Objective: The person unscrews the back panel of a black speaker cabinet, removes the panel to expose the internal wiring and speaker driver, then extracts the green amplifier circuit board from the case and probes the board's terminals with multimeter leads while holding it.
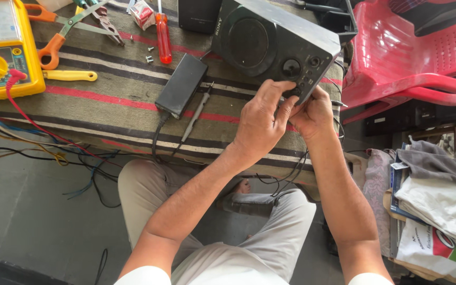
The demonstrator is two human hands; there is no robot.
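Black speaker (270, 39), judged heavy, rigid and best gripped by its cabinet sides, lies tilted on the striped table (117, 113) edge, left hand (259, 124) and right hand (312, 113) fingers pinched on its corner controls, power adapter (181, 85) just beside.

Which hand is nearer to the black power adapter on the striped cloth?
Left. The left hand is on the speaker's corner, right of the power adapter. The right hand is beyond it, farther right.

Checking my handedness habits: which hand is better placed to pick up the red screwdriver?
Left. The left hand lies nearer the red screwdriver; the right hand sits beyond it at the speaker corner.
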